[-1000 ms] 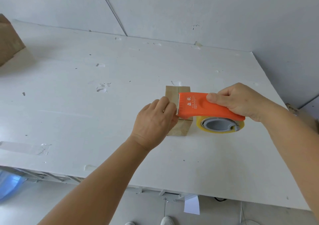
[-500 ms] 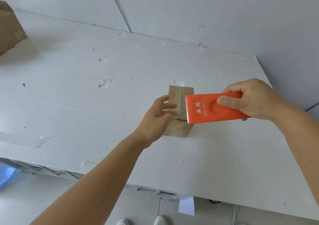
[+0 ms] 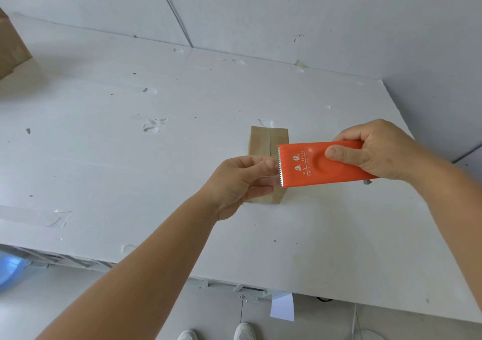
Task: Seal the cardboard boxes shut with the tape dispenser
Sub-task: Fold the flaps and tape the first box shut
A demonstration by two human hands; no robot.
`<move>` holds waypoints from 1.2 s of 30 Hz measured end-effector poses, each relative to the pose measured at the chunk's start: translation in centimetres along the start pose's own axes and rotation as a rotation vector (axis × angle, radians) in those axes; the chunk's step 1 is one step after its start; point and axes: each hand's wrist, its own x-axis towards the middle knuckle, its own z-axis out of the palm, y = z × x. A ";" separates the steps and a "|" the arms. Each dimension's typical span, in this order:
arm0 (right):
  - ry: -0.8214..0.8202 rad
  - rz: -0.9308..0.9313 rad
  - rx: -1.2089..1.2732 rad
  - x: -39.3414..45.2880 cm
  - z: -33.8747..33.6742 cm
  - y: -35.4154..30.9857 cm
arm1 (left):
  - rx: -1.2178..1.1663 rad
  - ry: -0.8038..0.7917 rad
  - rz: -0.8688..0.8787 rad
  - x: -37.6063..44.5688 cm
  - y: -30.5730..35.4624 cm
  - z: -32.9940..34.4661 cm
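Left hand point(image 3: 236, 183) now pinching tape at orange dispenser point(image 3: 320, 164), right hand point(image 3: 383, 151) gripping it, box point(image 3: 260, 141) beneath.

Tape dispenser point(image 3: 320, 163) bright orange with white lettering; small cardboard box point(image 3: 268, 141) plain brown; table point(image 3: 130, 157) white, scuffed with dark specks; wall pale grey.

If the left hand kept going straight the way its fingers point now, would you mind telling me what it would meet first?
Most likely the toothed edge of the orange tape dispenser, held by the right hand. The left hand has its fingertips right beside it, above the small cardboard box. Whether they already touch is hard to tell.
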 end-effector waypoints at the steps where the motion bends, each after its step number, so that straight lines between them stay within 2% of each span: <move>1: 0.000 0.002 -0.001 0.1 0.1 0.0 | 0.044 0.042 0.013 0.1 0.1 0.1; 8: 0.026 0.032 -0.057 1.1 0.9 0.2 | 0.393 0.304 0.111 1.3 0.8 1.1; 13: 0.019 0.058 -0.153 1.9 0.9 0.8 | 0.558 0.385 0.074 2.0 2.3 0.3; 16: 0.021 0.126 -0.219 2.3 -0.4 2.4 | 0.565 0.451 0.040 1.9 3.1 -1.6; 22: -0.083 0.222 -0.226 3.2 -0.5 4.3 | 0.528 0.421 -0.092 2.2 2.4 -2.6; 36: -0.190 0.218 -0.196 5.2 0.4 5.6 | 0.576 0.478 -0.114 3.6 0.6 -3.2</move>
